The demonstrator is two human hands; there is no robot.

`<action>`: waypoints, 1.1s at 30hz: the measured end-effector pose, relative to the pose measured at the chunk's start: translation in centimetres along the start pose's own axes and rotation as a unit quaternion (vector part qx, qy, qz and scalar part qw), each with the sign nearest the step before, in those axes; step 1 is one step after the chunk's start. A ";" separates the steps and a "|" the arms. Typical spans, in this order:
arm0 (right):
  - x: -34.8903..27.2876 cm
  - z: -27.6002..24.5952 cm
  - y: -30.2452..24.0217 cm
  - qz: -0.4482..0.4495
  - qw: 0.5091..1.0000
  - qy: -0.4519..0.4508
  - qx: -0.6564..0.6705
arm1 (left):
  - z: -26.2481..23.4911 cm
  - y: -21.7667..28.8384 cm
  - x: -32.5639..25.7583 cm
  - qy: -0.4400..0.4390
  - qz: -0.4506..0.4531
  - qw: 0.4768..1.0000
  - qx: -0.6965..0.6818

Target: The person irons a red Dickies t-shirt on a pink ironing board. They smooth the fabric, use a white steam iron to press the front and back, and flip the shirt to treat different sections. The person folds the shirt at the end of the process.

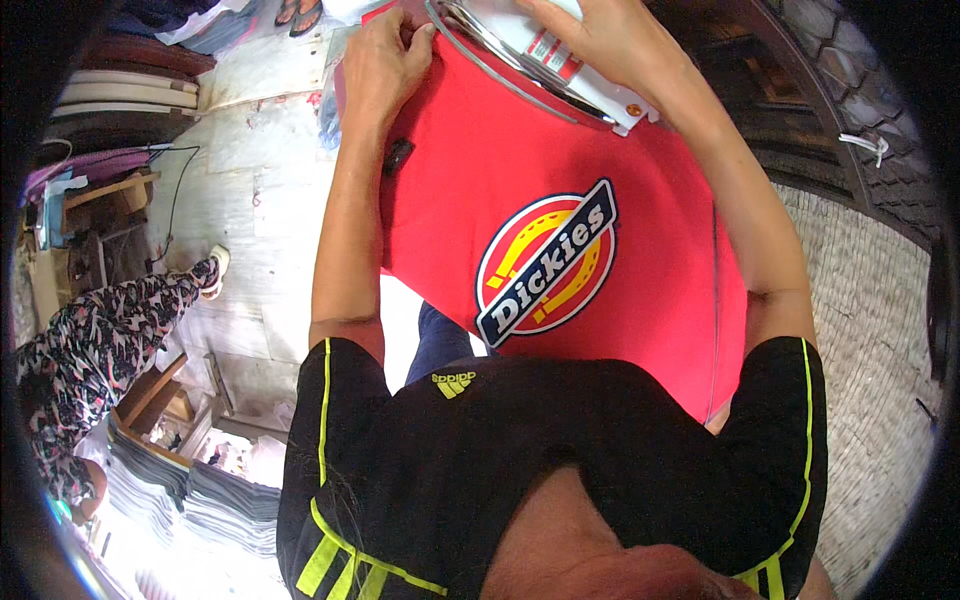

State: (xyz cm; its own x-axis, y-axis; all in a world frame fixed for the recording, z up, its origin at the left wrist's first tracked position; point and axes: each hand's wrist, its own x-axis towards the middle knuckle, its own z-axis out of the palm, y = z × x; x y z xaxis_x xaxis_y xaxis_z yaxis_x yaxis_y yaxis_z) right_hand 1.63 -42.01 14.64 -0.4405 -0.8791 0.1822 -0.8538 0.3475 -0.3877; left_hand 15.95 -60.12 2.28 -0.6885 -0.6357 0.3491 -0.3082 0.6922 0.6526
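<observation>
The red cloth spread before the person looks light and limp, best taken by its edges, where the left hand curls, while the right hand overlies a white object, both grips unclear.

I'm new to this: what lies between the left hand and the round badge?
Between the left hand and the round badge, only bare red cloth shows in the head view.

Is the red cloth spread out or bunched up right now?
Spread out: the red cloth fans broadly toward the black shirt, its round emblem fully visible. Cannot tell whether layers lie underneath.
</observation>
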 end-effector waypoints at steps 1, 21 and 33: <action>0.5 0.1 -0.6 0.019 1.000 -0.014 0.004 | -0.3 0.5 -0.3 0.001 -0.006 1.000 -0.016; -16.9 -11.5 2.3 0.299 0.954 0.007 0.011 | 1.3 0.5 0.4 0.013 0.175 0.983 0.059; -43.1 -18.2 -2.9 0.530 0.823 0.177 0.100 | 13.0 24.7 -27.0 -0.263 0.507 0.820 -0.049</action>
State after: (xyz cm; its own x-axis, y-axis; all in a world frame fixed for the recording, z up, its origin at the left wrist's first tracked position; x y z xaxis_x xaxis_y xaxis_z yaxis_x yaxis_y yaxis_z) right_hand 18.08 0.82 24.36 -0.9920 0.0460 -0.1173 0.1104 0.7663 -0.6329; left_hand 18.35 -21.41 0.27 -0.7536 0.5018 0.4247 0.6337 0.7263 0.2664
